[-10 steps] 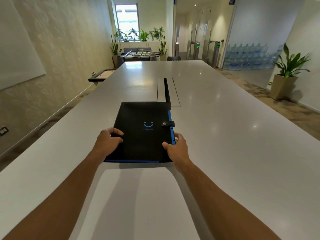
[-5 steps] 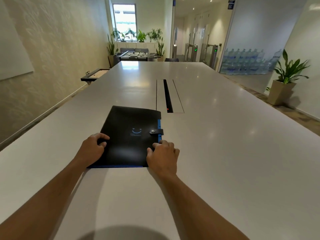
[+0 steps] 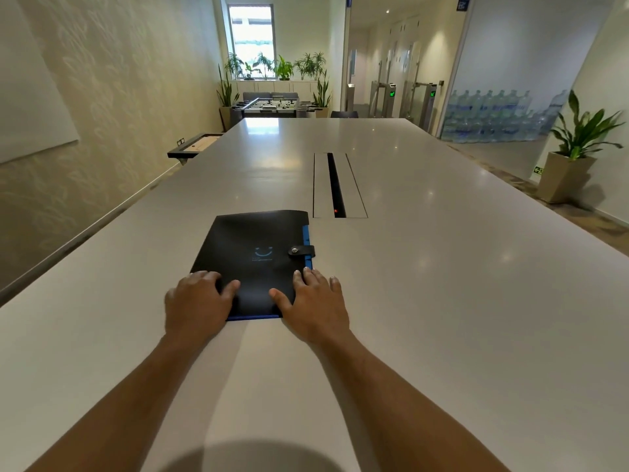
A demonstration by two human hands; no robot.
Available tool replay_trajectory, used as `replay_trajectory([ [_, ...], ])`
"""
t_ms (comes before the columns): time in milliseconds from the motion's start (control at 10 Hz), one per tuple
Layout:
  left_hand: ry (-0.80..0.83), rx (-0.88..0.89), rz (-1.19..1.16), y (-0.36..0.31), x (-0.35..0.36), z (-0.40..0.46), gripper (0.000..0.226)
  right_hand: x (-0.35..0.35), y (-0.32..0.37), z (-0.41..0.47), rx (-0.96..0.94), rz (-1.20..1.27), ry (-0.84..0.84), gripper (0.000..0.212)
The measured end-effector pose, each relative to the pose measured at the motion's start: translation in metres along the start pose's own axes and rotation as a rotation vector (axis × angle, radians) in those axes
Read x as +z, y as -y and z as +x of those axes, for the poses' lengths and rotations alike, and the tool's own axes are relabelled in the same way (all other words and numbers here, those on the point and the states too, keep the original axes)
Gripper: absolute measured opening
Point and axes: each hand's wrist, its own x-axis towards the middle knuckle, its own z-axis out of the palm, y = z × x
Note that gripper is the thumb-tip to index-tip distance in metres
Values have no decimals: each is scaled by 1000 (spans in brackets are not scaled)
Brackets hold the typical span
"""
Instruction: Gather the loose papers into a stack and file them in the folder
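Head view: my left hand [image 3: 197,301] and right hand [image 3: 315,303] lie flat, fingers spread, on the near corners of the closed black folder [image 3: 253,260], gripping nothing; it rests on the bench [image 3: 442,284], long axis pointing away from me, snap strap [image 3: 301,250] on its right edge

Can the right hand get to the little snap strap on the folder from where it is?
Probably yes. The right hand lies flat on the folder near its right edge, and the snap strap sits just beyond its fingertips, with nothing lying between them.
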Motion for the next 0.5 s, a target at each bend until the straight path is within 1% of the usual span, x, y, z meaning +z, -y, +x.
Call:
replay_trajectory([
  [100, 162, 15, 23, -2, 13, -2, 57, 1, 1, -1, 0, -8, -1, 80],
  [200, 160, 48, -5, 3, 15, 8, 55, 0, 2, -2, 1, -9, 4, 82],
  [300, 128, 57, -25, 5, 16, 10, 53, -2, 1, -2, 6, 1, 14, 83],
  [400, 24, 82, -93, 4, 8, 2, 51, -8, 3, -8, 12, 130, -37, 82],
  [500, -57, 107, -124, 3, 1, -12, 46, -19, 0, -19, 38, 264, -199, 73],
])
